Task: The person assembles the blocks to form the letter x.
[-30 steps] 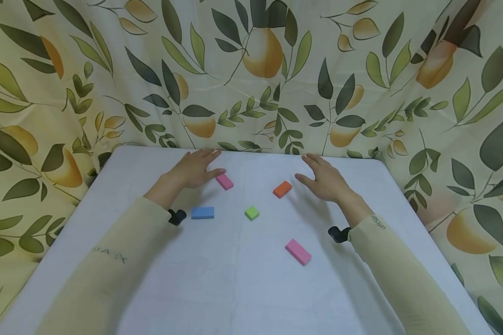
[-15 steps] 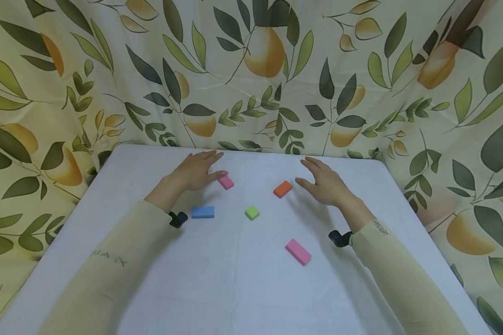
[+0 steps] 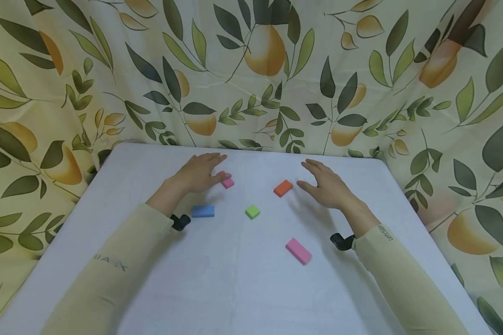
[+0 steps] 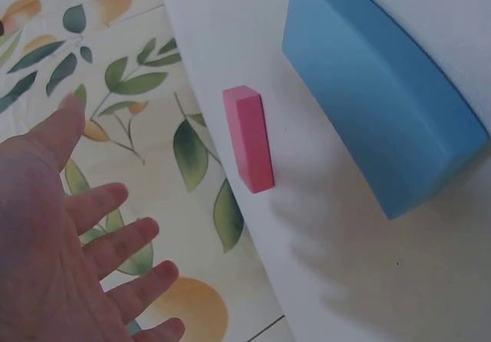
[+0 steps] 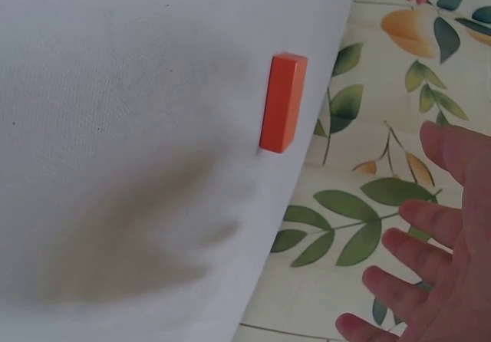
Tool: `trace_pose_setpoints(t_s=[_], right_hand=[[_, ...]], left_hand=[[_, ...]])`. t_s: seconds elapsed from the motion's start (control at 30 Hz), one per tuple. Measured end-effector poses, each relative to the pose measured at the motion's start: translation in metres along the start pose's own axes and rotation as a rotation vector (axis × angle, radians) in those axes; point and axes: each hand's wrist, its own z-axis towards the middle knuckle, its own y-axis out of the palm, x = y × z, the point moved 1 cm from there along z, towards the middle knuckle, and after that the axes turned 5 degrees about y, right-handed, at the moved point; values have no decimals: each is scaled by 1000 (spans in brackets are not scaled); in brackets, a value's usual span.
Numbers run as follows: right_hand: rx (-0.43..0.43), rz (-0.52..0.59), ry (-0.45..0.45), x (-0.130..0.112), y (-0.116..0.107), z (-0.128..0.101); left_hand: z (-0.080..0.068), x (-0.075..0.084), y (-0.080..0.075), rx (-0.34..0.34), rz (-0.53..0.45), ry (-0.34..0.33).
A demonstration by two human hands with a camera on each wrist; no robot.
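My left hand (image 3: 200, 173), fingers extended and holding nothing, hovers over the far left of the table. In the head view its thumb overlaps a small pink block (image 3: 227, 183); the left wrist view shows that pink block (image 4: 249, 139) lying apart from the fingers. A blue block (image 3: 203, 211) lies below the left wrist. My right hand (image 3: 328, 187) is held above the table with spread fingers and nothing in them. Just left of its thumb sits an orange block (image 3: 282, 188), which also stands apart from the hand in the right wrist view.
Between the forearms lie a green block (image 3: 252, 212) and a larger pink block (image 3: 299, 251) nearer the front. The white-covered table (image 3: 184, 288) ends at the back against a leaf-and-fruit patterned curtain (image 3: 264, 111). Both wrists wear small black cameras.
My left hand has drifted slightly right and toward me, its thumb covering more of the small pink block in the head view. My right hand has shifted slightly nearer. The blocks stay in place.
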Motion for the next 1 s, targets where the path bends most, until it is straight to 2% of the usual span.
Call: trace_pose_setpoints(t_s=[0.43,1.0], right_hand=[[1,20,-24,0,2,-9],[-20,82,-19,0,4,-24]], left_hand=[[-2,4,10,10,-43,16],[-7,20,17,9,-138,1]])
